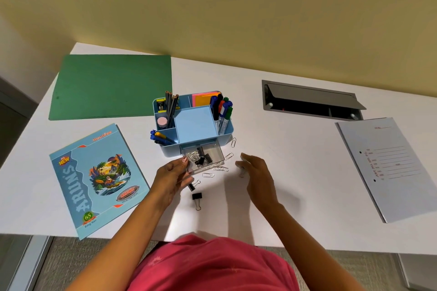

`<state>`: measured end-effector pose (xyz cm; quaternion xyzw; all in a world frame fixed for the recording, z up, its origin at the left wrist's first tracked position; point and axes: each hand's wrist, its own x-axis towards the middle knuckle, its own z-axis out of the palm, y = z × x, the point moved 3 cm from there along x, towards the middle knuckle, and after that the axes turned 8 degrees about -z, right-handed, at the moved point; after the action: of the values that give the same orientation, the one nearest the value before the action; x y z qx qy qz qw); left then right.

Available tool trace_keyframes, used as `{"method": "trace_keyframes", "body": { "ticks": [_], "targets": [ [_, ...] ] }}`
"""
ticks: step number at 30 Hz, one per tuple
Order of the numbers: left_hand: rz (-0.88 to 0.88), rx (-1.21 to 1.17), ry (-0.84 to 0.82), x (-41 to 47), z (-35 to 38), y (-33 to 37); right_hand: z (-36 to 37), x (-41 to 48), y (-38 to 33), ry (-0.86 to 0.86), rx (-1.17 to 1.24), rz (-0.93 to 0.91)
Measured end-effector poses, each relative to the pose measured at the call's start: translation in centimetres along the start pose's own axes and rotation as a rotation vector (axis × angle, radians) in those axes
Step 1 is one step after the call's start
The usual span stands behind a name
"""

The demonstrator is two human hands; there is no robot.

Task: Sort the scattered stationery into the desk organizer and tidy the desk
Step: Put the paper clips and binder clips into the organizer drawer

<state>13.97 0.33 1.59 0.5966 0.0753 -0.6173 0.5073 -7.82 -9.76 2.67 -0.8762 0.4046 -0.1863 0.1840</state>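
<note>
Item nearest the viewer: a pink shirt (212, 264), at the lower edge of the view. On the white surface (295, 172), one black binder clip (197, 196) lies loose just beyond the surface's near edge; a second binder clip (192, 186) is partly covered by the left hand (171, 178). The left hand is closed on the front left corner of the clear drawer (212, 149), thumb on top and fingers at the front. The right hand (257, 173) is held slack just above the surface to the right of the drawer, fingers loosely extended and nothing seen to be gripped; a small blurred item beneath its fingertips cannot be identified. Loose paper clips (208, 175) are scattered between the two hands and beside the drawer's right edge. The drawer is pulled out from the front of the blue desk organizer (195, 124) and holds binder clips and paper clips. In the organizer's compartments are kept pens (160, 137) at front left, a pink eraser (162, 121), pencils (170, 104), a yellow sharpener (161, 104), sticky notes (203, 99) and markers (223, 111) at right. An illustrated blue notebook (94, 179) lies to the left, a grey file (390, 168) well apart to the right. Farther back, a green folder (113, 85) is laid flat at left and an open cable hatch (309, 101) is set into the surface at right.
</note>
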Motion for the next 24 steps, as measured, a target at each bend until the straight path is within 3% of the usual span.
{"method": "trace_keyframes", "body": {
  "ticks": [3, 11, 14, 20, 24],
  "targets": [
    [-0.005, -0.007, 0.001, 0.0, 0.0, 0.0, 0.7, -0.6, 1.5, -0.119, -0.039, -0.027],
    [-0.005, -0.005, 0.003, 0.0, 0.1, 0.1, 1.9, -0.7, 2.4, -0.148, -0.076, 0.065],
    [-0.006, 0.003, 0.002, 0.0, 0.0, 0.1, 1.5, 0.0, 2.0, -0.087, -0.054, 0.045],
    [-0.001, 0.020, -0.007, 0.0, -0.1, 0.0, -2.2, 2.6, -2.9, 0.201, 0.138, -0.049],
    [0.000, 0.027, 0.002, -0.1, -0.1, 0.0, -1.6, 3.9, -6.9, 0.153, 0.104, -0.177]
  ]
}}
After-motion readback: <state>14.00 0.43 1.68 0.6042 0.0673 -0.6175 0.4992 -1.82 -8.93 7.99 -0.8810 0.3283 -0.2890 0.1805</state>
